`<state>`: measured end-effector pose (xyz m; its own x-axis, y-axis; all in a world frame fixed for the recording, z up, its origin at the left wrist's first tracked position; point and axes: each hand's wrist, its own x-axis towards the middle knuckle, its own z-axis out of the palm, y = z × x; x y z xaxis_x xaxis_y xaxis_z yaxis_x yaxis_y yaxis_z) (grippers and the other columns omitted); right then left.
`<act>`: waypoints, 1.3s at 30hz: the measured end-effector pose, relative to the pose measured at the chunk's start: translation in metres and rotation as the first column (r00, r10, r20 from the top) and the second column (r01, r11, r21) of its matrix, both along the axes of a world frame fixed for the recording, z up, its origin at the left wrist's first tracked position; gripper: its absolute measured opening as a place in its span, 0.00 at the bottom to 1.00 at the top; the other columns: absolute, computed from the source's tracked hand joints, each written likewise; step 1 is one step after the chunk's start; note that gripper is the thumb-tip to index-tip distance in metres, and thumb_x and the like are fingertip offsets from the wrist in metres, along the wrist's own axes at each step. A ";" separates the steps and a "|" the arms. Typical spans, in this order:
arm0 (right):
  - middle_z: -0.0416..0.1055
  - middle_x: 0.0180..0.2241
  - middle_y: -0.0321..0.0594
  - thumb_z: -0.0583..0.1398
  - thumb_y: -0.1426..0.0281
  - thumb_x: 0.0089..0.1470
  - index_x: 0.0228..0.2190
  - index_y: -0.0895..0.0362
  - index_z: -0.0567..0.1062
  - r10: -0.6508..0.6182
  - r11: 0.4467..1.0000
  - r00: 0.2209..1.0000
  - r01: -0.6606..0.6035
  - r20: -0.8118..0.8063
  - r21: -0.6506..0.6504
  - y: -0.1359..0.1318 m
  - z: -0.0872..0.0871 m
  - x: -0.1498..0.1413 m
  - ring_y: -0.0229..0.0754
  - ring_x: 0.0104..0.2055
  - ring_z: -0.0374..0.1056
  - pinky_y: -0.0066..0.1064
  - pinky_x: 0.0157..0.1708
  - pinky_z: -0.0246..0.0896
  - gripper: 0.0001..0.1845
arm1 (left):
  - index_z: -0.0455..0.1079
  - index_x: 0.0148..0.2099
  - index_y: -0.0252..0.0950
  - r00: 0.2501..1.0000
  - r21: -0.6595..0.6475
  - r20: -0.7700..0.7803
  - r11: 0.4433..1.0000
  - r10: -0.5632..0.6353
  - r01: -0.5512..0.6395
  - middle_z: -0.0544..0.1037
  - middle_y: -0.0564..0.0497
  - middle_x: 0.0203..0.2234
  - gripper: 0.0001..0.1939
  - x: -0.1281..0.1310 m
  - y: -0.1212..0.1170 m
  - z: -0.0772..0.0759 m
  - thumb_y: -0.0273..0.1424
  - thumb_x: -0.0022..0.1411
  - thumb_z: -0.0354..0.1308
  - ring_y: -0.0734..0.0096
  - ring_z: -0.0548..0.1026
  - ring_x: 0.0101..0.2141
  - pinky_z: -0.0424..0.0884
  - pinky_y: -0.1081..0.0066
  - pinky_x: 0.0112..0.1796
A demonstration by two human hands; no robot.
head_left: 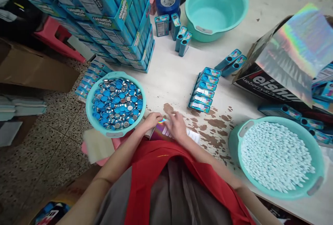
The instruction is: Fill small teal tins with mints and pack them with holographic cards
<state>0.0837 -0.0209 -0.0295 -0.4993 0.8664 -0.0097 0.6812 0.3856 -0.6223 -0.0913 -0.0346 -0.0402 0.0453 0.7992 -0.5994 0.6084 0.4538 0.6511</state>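
Observation:
At the table's front edge lies a shiny holographic sheet with a row of pale marks, partly covered by my hands. My left hand pinches at the sheet's upper edge with closed fingers. Just to the right, my right hand curls over the sheet, slightly blurred; its fingertips are drawn together near a rainbow glint, and what they hold is hidden. A white printed paper shows beside my right wrist. Beyond the hands stands a row of blue tins, the far ones with round blue caps and the near ones with pale tops.
A turquoise basin of blue and silver caps is left; another basin of wrapped pale candies is right. Stacked blue cartons rise at back left, near blue tape. An empty basin and black box stand farther back.

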 end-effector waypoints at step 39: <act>0.62 0.35 0.41 0.59 0.69 0.45 0.26 0.56 0.70 -0.804 0.587 0.568 0.806 -0.174 -0.078 0.175 0.009 0.061 0.45 0.43 0.60 0.39 0.49 0.54 0.04 | 0.59 0.37 0.36 0.927 0.275 0.262 0.942 -0.267 0.194 0.62 0.59 0.20 0.04 0.088 0.224 0.035 0.28 0.57 0.48 0.76 0.61 0.23 0.58 0.76 0.27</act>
<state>0.1451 0.1542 -0.0203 0.4128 0.9107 0.0098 0.5953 -0.2616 -0.7597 -0.0033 0.1893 -0.0056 0.3887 0.8631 -0.3225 0.4437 0.1314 0.8865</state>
